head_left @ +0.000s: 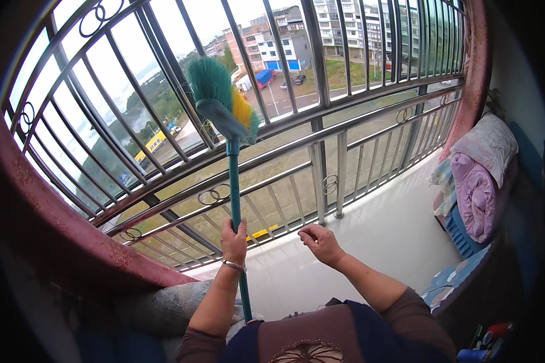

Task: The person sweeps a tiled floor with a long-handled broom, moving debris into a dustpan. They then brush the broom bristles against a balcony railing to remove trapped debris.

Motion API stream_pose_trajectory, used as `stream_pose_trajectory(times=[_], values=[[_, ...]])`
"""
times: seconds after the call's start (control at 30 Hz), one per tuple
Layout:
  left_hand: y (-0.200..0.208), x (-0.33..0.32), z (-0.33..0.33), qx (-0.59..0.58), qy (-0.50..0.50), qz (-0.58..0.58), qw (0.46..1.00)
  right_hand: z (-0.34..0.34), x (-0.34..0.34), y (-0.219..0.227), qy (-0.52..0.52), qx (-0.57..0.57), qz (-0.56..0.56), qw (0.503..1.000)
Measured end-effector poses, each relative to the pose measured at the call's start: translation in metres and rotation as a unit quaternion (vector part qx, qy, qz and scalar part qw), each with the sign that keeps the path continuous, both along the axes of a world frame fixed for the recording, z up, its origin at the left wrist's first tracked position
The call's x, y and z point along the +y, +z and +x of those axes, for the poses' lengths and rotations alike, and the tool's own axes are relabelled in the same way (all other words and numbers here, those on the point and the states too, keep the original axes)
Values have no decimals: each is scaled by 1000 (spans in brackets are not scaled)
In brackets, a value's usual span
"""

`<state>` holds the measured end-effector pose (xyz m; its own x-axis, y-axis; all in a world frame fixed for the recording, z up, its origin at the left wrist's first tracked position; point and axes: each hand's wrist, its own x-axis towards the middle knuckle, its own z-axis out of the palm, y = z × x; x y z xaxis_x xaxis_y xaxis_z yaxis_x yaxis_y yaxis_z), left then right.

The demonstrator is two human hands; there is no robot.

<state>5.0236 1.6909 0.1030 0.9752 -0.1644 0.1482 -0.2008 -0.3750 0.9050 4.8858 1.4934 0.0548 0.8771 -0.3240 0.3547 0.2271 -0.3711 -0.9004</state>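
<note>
My left hand (234, 242) is wrapped round the green handle of a broom (235, 187), with a bracelet at the wrist. The broom stands upright with its head raised. Its green and yellow bristles (211, 81) point up in front of the metal window bars; whether they touch the bars I cannot tell. Below my grip the handle runs down beside my left forearm toward my body. My right hand (322, 244) hangs apart from the broom, over the pale floor near the low railing. Its fingers are curled in, and nothing shows in them.
Metal window bars (321, 54) and a lower railing (272, 151) span the front. Reddish curtains (72, 224) frame both sides. At the right, folded pink bedding (475, 187) is piled on a blue crate (461, 233). Pale tiles cover the floor (375, 242). Buildings and a road lie outside.
</note>
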Motion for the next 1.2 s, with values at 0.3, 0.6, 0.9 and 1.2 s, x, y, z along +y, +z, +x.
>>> stream_pose_trajectory(times=[0.3,0.6,0.9,1.2], values=[[14,-73,109,-35,1,28,999,160,-96,41,-14,-46,104,993],[34,-129,213,29,-56,60,996,331,-202,132,-199,-286,44,936],[83,-185,251,164,-155,25,974,462,-302,200,-87,-173,237,952],[80,-233,265,120,-70,65,988,613,-319,192,219,-98,337,911]])
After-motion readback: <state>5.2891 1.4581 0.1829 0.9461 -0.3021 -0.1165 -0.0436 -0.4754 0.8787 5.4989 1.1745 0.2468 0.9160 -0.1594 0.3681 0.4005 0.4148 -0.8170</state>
